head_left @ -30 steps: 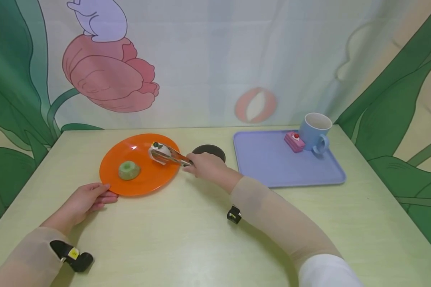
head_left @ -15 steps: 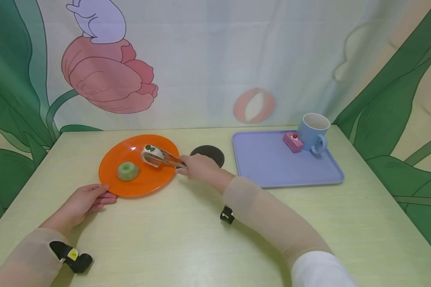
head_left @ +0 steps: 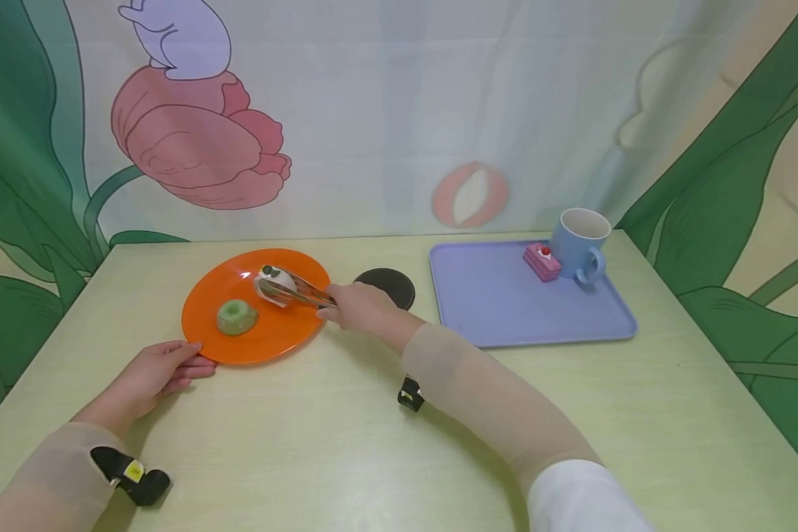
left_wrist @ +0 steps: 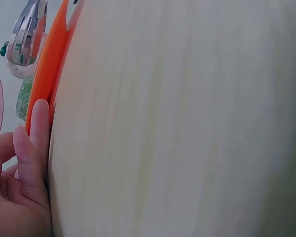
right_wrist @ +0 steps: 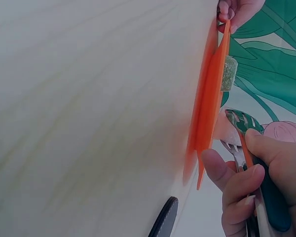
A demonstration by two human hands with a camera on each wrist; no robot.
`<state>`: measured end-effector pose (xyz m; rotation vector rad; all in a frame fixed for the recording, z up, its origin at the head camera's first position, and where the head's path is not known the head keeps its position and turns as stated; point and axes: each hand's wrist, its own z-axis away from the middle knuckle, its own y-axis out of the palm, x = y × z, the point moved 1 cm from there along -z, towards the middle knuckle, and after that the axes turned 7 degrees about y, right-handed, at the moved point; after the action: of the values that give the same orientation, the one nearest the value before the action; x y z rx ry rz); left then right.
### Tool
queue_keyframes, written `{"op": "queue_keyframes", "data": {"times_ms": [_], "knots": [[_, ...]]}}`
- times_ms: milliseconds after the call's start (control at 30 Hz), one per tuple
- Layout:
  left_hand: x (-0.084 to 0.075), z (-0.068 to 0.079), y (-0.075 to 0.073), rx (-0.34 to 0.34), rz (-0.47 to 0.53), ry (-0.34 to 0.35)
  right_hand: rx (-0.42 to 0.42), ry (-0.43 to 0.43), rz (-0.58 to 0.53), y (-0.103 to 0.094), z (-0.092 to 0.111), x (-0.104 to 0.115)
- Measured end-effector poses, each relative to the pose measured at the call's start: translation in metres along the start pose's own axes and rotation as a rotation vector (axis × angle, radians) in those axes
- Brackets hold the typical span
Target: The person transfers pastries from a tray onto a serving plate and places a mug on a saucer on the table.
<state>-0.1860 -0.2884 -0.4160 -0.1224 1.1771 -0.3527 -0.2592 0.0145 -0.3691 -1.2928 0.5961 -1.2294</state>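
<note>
My left hand (head_left: 162,373) pinches the near left rim of an orange plate (head_left: 282,336), thumb above and fingers beneath. A green, ring-topped dessert piece (head_left: 236,318) sits on the plate's left part. My right hand (head_left: 362,307) grips metal serving tongs (right_wrist: 274,202) that reach over the plate from the right. Between the tongs' ends is a white cake-like piece (head_left: 270,276) with dark green topping, partly covered by them. Whether it touches the plate, I cannot tell. In the left wrist view, the tongs (left_wrist: 25,37) show above the plate's edge.
A black round dish or coaster (head_left: 389,284) lies right of the plate, partly behind my right hand. Farther right, a lilac tray (head_left: 485,307) carries a blue mug (head_left: 577,247) and a small pink cake slice (head_left: 541,264). A printed curtain (head_left: 359,133) hangs behind the table.
My right hand has moved left with the tongs, carrying the white piece from the plate's right side toward its middle. My left hand stays at the rim.
</note>
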Motion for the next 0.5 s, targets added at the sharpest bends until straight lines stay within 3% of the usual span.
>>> {"op": "queue_keyframes", "data": {"times_ms": [500], "knots": [[-0.002, 0.001, 0.0, 0.005, -0.001, -0.007, -0.022, -0.003, 0.009, 0.005, -0.019, 0.012]]}}
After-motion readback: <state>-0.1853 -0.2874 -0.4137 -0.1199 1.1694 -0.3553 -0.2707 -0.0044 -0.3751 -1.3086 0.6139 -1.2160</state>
